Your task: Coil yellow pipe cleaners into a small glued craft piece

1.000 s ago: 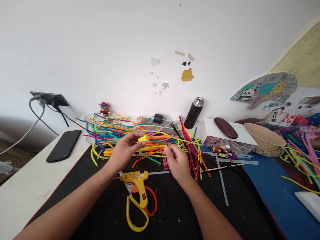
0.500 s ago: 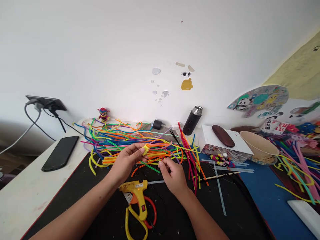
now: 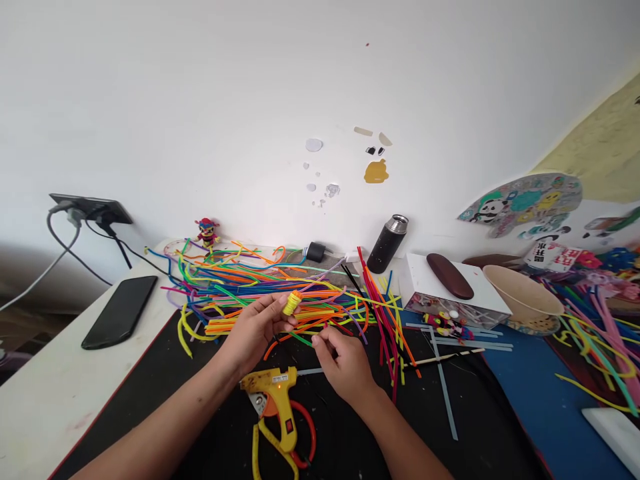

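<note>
My left hand (image 3: 255, 330) is closed round a small yellow coil of pipe cleaner with an orange tip (image 3: 291, 303), held just above the heap of coloured pipe cleaners (image 3: 250, 283). Beside it, my right hand (image 3: 343, 360) has its fingers pinched together low over the black mat (image 3: 200, 400), near a green pipe cleaner; what it pinches is too small to name. A yellow glue gun (image 3: 273, 390) lies on the mat just below both hands, with its nozzle pointing right, on top of yellow and red scissors (image 3: 280, 440).
A black phone (image 3: 120, 310) lies on the white tabletop at left, with cables and a socket behind it. A black flask (image 3: 387, 243), a white box with a brown case (image 3: 450, 275), a paper bowl (image 3: 523, 293) and clear glue sticks (image 3: 443, 383) stand to the right.
My right hand has drifted left and closer to the left hand. The left hand has kept hold of the yellow coil. The view has tilted up slightly.
</note>
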`<state>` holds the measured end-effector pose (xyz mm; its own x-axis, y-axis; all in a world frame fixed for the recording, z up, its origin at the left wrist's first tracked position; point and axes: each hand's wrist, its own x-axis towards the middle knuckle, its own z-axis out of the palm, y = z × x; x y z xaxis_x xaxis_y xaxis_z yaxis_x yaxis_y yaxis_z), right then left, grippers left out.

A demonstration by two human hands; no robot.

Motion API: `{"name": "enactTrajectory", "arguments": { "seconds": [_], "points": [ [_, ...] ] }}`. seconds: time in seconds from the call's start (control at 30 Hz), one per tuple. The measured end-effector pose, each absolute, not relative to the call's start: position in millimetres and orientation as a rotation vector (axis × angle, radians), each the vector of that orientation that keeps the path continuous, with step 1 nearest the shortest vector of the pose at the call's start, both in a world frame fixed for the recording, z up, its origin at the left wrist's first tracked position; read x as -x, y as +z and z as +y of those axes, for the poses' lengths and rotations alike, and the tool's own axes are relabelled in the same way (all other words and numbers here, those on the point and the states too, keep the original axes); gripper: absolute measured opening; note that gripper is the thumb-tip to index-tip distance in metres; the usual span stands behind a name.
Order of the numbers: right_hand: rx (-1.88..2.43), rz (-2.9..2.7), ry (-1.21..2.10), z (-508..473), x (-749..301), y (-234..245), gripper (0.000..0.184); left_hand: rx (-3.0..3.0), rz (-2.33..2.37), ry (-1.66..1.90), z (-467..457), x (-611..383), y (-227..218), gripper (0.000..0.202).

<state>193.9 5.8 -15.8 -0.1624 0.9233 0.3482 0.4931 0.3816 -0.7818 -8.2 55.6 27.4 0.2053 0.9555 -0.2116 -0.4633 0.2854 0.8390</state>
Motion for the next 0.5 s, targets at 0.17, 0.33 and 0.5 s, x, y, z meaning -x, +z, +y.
{"name": "enactTrajectory", "arguments": {
  "seconds": [0.17, 0.33, 0.5],
  "points": [
    [1.235, -1.735, 0.732, 5.2, -192.0, -13.4, 0.032, -0.766, 0.851, 1.131, 53.1, 8.2, 28.4, 0.032],
    [1.25, -1.485, 0.91, 8.5, -193.0, -14.3, 0.039, -0.875, 0.857, 1.05, 48.9, 5.8, 32.5, 0.035],
    [1.183, -1.246, 1.171, 11.9, -193.7, -11.9, 0.038, -0.94, 0.834, 0.943, 44.7, 2.0, 33.9, 0.036]
  ]
}}
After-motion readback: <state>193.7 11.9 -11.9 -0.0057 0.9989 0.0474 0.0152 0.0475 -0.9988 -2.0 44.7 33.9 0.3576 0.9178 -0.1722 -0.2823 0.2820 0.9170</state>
